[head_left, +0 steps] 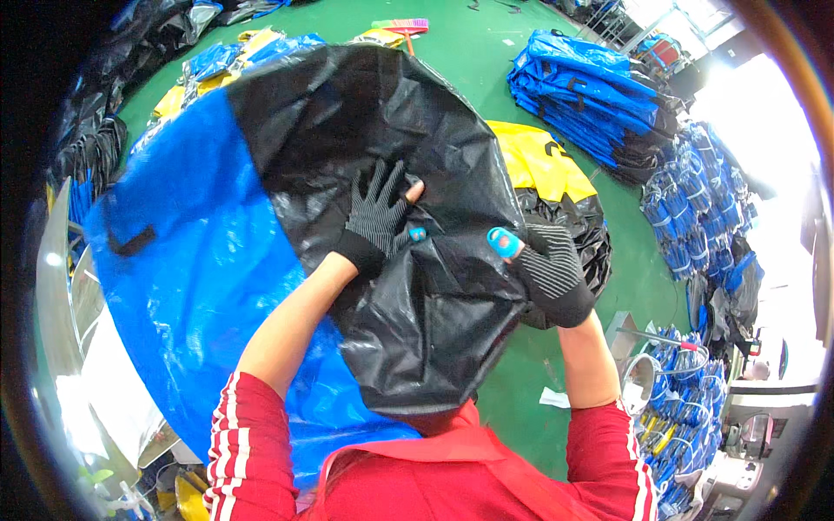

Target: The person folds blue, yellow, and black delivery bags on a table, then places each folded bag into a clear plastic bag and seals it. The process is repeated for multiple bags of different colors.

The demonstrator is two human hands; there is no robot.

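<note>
A large blue-and-black plastic-coated sheet [208, 226] with a rounded outline spreads in front of me and hides part of the floor. A short black strip [131, 241] sits on its blue part. My left hand [378, 213], in a grey-striped black glove, lies on the black part with fingers spread. One fingertip is bare, and a teal cover shows at the thumb. At the sheet's right edge, my right hand [552, 265], gloved alike, grips the black material. Its thumb, in a teal finger cover, is on top; the other fingers are mostly hidden.
Behind my right hand lies a yellow-and-black piece [543, 161]. Folded blue-and-black sheets [582, 91] form a pile at the far right, with tied blue bundles [699, 208] nearer. A broom [406, 27] lies on the green floor [473, 48]. Black material [95, 95] heaps along the left.
</note>
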